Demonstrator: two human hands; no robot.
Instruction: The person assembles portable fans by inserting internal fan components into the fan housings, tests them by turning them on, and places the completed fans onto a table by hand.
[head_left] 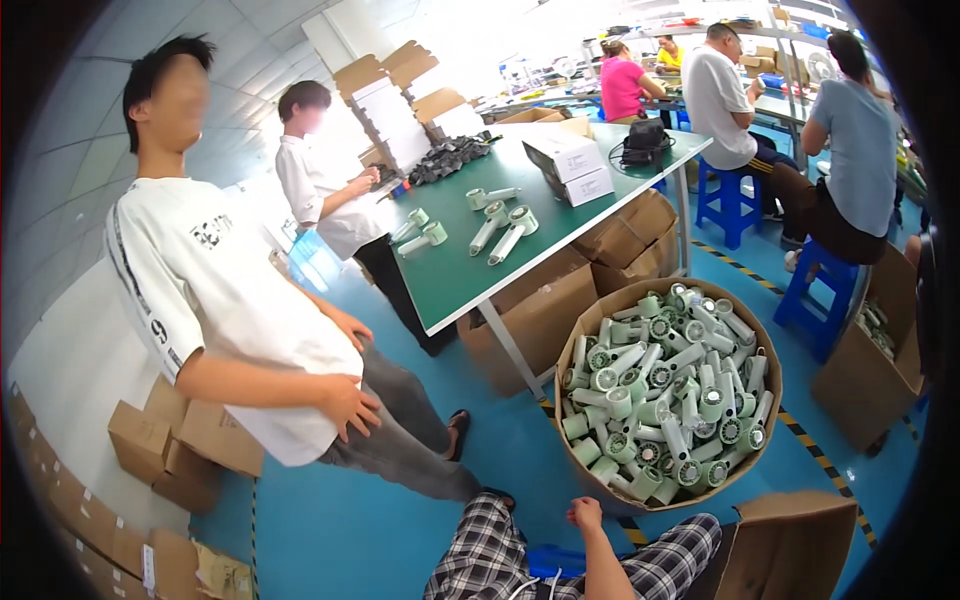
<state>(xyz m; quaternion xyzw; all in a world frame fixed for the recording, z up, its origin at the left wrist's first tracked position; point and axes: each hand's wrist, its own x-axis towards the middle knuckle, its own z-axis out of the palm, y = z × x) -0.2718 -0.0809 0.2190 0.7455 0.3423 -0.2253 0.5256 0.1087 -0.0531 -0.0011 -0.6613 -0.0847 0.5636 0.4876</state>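
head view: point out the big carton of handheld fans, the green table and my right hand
big carton of handheld fans [593, 482]: head view, on its near wall
green table [450, 265]: head view, on the bare tabletop
right hand [585, 513]: head view, on the middle of the hand

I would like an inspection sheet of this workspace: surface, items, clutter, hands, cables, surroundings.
Surface: green tabletop bearing white boxes and a dark pile.
Job's things: pale-green handheld fans heaped in a cardboard bin; several more on the tabletop.
Clutter: cardboard cartons under the tabletop.
Grip: right hand near the bin, loosely curled, no held item seen; left hand not in view.
Cables: black cord or strap, unclear which.
Surroundings: people seated on blue stools, two people standing, striped floor tape.
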